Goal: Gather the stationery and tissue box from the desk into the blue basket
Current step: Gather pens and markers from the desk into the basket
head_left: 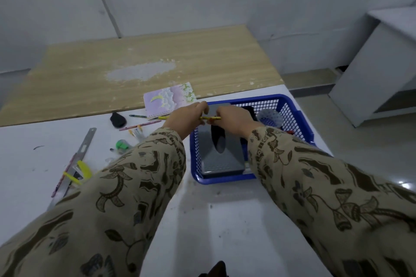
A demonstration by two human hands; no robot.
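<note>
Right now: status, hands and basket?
Left hand, right hand on pencil above basket. Tissue box in. Notebook, ruler not yet in.

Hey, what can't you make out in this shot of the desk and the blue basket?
Head view throughout.
Near right corner of the blue basket: covered by the right sleeve.
Fingertips on the yellow pencil: hidden behind the left hand and right hand.
Near end of the metal ruler: under the left sleeve.
Small items beside the green object: blurred, too small.
</note>
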